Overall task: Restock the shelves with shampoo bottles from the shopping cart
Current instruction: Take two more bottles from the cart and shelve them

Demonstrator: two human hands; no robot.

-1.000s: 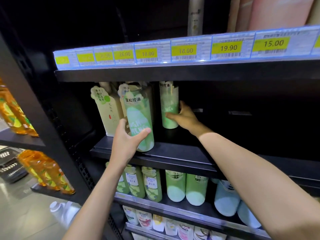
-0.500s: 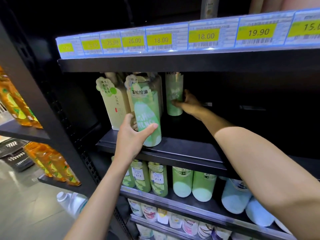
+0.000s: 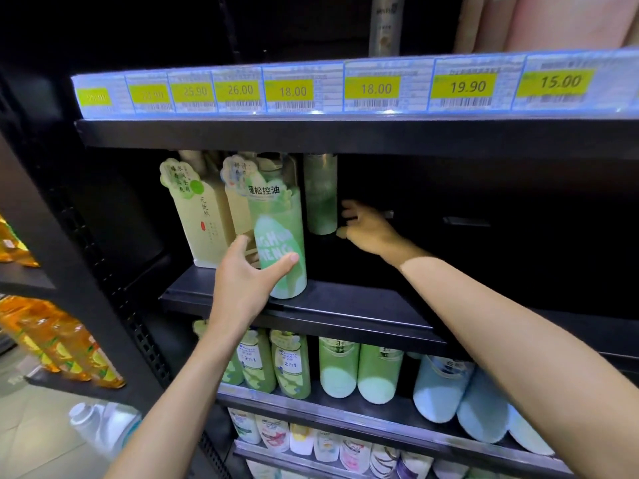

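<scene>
releasing right hand (image 3: 369, 230): fingers had spread off the rear bottle (image 3: 321, 198), which stood shelved.
left hand (image 3: 247, 279): still clamped the front bottle (image 3: 280, 229).

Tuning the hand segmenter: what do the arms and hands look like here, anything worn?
Left forearm and right forearm are bare to the frame edge, with no sleeves in view. Left hand and right hand are bare too: no gloves, no watch or wristband, no rings that show. No markings visible.
</scene>
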